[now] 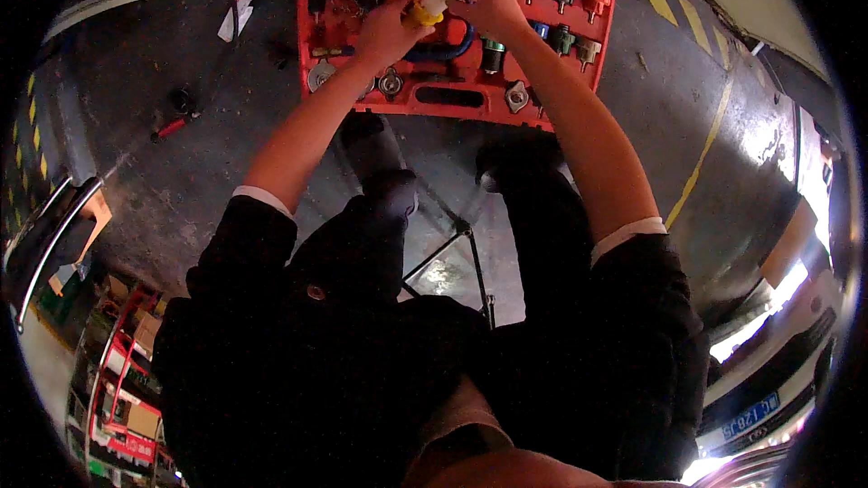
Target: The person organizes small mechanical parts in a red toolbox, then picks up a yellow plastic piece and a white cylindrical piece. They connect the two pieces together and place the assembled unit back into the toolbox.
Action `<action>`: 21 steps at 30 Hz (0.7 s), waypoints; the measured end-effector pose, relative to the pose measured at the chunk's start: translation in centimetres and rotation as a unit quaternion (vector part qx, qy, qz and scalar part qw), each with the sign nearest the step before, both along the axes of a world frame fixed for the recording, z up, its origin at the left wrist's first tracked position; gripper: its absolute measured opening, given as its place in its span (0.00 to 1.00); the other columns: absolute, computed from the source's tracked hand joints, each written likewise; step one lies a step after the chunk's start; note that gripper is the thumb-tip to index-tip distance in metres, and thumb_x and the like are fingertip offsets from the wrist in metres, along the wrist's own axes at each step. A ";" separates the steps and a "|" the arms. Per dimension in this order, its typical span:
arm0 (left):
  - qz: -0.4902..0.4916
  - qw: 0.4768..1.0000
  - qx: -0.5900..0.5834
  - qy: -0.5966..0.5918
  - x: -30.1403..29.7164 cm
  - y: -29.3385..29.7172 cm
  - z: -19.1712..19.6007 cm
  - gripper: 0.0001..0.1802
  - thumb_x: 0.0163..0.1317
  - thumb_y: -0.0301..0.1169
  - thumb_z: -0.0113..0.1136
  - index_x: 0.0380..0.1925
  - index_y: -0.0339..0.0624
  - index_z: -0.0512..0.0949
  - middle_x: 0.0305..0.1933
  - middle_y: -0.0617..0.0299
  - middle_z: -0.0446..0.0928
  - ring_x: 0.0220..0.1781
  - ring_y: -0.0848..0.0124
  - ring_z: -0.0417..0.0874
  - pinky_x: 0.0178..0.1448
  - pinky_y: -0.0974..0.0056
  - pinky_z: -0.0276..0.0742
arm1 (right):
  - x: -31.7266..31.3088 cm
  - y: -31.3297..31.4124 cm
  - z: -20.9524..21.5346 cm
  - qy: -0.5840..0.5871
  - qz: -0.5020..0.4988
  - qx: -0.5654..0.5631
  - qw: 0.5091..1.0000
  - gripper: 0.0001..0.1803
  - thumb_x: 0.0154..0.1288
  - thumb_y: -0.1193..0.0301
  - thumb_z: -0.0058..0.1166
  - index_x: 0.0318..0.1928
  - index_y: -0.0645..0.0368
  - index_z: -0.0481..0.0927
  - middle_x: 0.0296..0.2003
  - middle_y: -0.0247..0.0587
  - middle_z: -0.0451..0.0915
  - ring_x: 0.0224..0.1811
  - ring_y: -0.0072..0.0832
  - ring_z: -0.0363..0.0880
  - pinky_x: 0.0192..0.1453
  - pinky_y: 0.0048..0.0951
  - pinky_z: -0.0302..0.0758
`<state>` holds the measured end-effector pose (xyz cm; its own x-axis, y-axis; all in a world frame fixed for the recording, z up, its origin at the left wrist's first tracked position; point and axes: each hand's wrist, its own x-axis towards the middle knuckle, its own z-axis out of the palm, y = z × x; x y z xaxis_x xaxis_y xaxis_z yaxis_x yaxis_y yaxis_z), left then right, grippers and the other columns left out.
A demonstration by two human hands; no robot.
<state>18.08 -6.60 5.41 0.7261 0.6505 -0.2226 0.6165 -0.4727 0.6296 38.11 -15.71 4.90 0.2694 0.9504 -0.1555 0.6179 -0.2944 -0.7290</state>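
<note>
While my right hand [493, 2] pinches the white tip of a small white and yellow fitting [431, 4], my left hand [384, 33] closes around its yellow end from below. Under both hands lies an open red tool case [452, 98] of coloured caps, with a blue hose [443, 50] just beneath the fitting. Beyond my left hand, well apart, a red-handled tool [172, 126] rests on the dark floor [181, 190].

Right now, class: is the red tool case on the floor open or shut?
Open. The red case lies flat, its coloured caps and fittings exposed in their slots, while the left hand and right hand hold a white-and-yellow piece above it.
</note>
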 end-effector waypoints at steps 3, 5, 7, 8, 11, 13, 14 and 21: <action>0.022 0.999 -0.015 -0.018 -0.4 0.9 -1.2 0.35 0.52 0.55 0.74 0.51 0.39 0.80 0.38 0.49 0.86 0.43 0.50 0.87 0.47 0.49 0.82 | -0.3 1.4 -0.7 -0.021 0.019 0.038 0.999 0.26 0.60 0.60 0.66 0.58 0.53 0.80 0.52 0.50 0.84 0.54 0.48 0.84 0.57 0.44 0.81; 0.040 0.999 -0.022 0.018 -0.2 1.0 -1.6 0.37 0.51 0.57 0.74 0.50 0.37 0.79 0.39 0.49 0.86 0.44 0.50 0.88 0.48 0.50 0.83 | -0.5 2.0 -1.1 -0.066 0.037 0.090 0.993 0.24 0.62 0.63 0.62 0.58 0.54 0.80 0.47 0.50 0.85 0.51 0.50 0.84 0.57 0.45 0.81; 0.079 0.992 -0.047 0.081 0.6 0.2 -0.4 0.40 0.50 0.59 0.74 0.49 0.35 0.79 0.40 0.48 0.86 0.45 0.50 0.88 0.49 0.49 0.83 | -0.8 2.6 -1.5 -0.087 0.049 0.097 0.990 0.24 0.64 0.65 0.60 0.60 0.54 0.78 0.45 0.51 0.85 0.50 0.52 0.84 0.57 0.47 0.81; 0.083 0.994 -0.020 0.064 0.2 0.2 -1.4 0.42 0.50 0.62 0.72 0.52 0.37 0.78 0.41 0.49 0.86 0.44 0.51 0.88 0.48 0.50 0.83 | -1.0 3.2 -1.5 -0.085 0.054 0.079 0.992 0.25 0.64 0.64 0.60 0.61 0.53 0.77 0.46 0.51 0.85 0.50 0.53 0.84 0.56 0.48 0.81; 0.097 0.995 0.012 0.037 -1.1 0.0 -4.7 0.47 0.51 0.68 0.68 0.58 0.41 0.77 0.41 0.51 0.86 0.43 0.53 0.89 0.47 0.51 0.84 | -1.8 4.4 -1.1 -0.054 0.063 -0.036 0.996 0.28 0.65 0.64 0.59 0.65 0.52 0.72 0.47 0.53 0.84 0.51 0.54 0.83 0.55 0.51 0.82; 0.103 0.993 -0.031 0.048 -1.3 0.1 -5.3 0.47 0.52 0.68 0.67 0.57 0.38 0.77 0.40 0.49 0.86 0.44 0.53 0.89 0.47 0.51 0.84 | -2.2 4.7 -0.8 -0.039 0.062 -0.081 0.994 0.29 0.67 0.63 0.57 0.67 0.52 0.70 0.49 0.56 0.83 0.51 0.54 0.83 0.54 0.51 0.81; 0.107 0.993 -0.037 0.042 -1.1 -0.1 -4.9 0.45 0.52 0.66 0.68 0.54 0.38 0.78 0.39 0.48 0.86 0.43 0.51 0.89 0.47 0.50 0.84 | -2.2 4.5 -0.8 -0.038 0.060 -0.078 0.994 0.28 0.68 0.63 0.56 0.67 0.53 0.70 0.49 0.57 0.83 0.51 0.55 0.82 0.55 0.51 0.80; 0.079 0.992 -0.019 0.101 -0.5 0.2 -2.0 0.39 0.51 0.66 0.68 0.42 0.39 0.83 0.37 0.49 0.86 0.42 0.50 0.88 0.45 0.48 0.84 | -2.1 4.8 -2.2 -0.067 0.086 -0.067 0.992 0.29 0.70 0.63 0.52 0.70 0.50 0.66 0.52 0.58 0.82 0.52 0.55 0.82 0.58 0.50 0.78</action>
<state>17.57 -6.39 3.46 0.5540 0.7408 -0.3799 0.7963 -0.3383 0.5015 35.97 -10.92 2.69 0.1314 0.9573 -0.2575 0.7555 -0.2649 -0.5992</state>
